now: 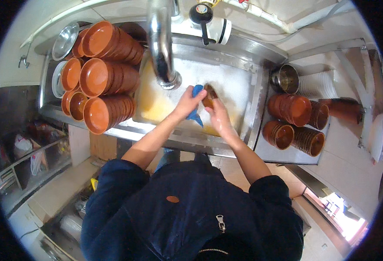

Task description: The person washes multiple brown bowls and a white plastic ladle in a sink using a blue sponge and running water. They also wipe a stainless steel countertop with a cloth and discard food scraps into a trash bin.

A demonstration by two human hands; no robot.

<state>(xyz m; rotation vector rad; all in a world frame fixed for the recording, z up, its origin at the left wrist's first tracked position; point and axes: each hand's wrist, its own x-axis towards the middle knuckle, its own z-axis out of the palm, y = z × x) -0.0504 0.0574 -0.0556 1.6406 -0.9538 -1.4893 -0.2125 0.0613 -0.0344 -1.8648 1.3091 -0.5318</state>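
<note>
Over a steel sink (258, 107) full of foamy water (191, 70), my left hand (190, 101) grips a blue cloth (194, 116) whose loose end hangs down below the fingers. In my right hand (220, 115) is a small brown bowl (210, 93), tilted on its side and seen edge-on. The cloth and the bowl are close together, and my left fingertips are at the bowl's rim. How much of the bowl's inside the cloth touches is hidden.
A chrome faucet (160, 42) arches over the sink, by a black-handled valve (202, 14). Terracotta dishes (97, 76) lie in stacked rows on the left drainboard, beside a metal bowl (66, 40). On the right counter are brown bowls (282, 135), a metal pot (287, 78) and white stacked containers (317, 84).
</note>
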